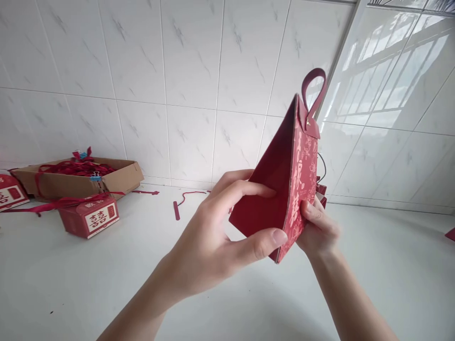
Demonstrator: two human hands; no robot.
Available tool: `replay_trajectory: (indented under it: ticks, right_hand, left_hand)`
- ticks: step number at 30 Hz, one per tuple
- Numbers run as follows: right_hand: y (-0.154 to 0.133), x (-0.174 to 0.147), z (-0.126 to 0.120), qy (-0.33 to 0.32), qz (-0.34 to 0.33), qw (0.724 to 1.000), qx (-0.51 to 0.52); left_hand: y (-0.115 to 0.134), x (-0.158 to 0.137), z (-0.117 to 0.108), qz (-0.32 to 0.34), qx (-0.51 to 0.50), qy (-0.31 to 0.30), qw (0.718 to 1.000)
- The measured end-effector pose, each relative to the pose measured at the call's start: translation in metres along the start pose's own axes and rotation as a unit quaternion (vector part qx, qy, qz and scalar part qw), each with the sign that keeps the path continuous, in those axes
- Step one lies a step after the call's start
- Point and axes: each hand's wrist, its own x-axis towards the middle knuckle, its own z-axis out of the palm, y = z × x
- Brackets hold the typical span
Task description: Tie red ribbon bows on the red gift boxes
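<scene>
Held up over the white table is a red triangular gift box (pixel 302 189), its near end open so that the plain red inside shows. Pale lettering and flower drawings cover its right face, and a dark red loop handle (pixel 324 85) is fixed at the peak. My left hand (pixel 220 227) grips the left side, with the thumb on the lower front edge and a finger reaching into the opening. On the right face rests the thumb of my right hand (pixel 320 227); its other fingers are hidden behind the box.
At left, a cardboard tray (pixel 122 176) holds a heap of red ribbons (pixel 80 168), with blue binder clips (pixel 95 176) on it. Before it stands a small red box (pixel 88 218) with a ribbon. A red tag on a cord (pixel 177 210) lies near the tiled wall (pixel 192 71).
</scene>
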Motion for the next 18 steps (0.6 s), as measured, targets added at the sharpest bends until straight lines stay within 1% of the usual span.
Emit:
replay_trajectory:
  ticks: [7, 11, 14, 16, 18]
  right_hand:
    - [0.003, 0.001, 0.004, 0.007, -0.002, 1.000, -0.011]
    - [-0.001, 0.000, 0.007, 0.019, -0.015, 0.999, -0.027]
    - [-0.003, -0.001, 0.010, 0.032, -0.006, 0.997, -0.064]
    - [-0.005, -0.002, 0.013, 0.044, 0.004, 0.994, -0.104]
    - [-0.006, -0.004, 0.017, 0.071, -0.007, 0.986, -0.151]
  left_hand:
    - [-0.003, 0.001, -0.005, -0.009, 0.011, 0.004, 1.000]
    - [-0.003, 0.002, -0.011, -0.041, 0.021, 0.005, 0.999]
    - [-0.003, 0.002, -0.014, -0.064, 0.028, -0.007, 0.998]
    - [-0.005, 0.002, -0.013, -0.056, 0.061, 0.010, 0.997]
    - [-0.009, 0.002, -0.008, -0.021, 0.134, 0.042, 0.990]
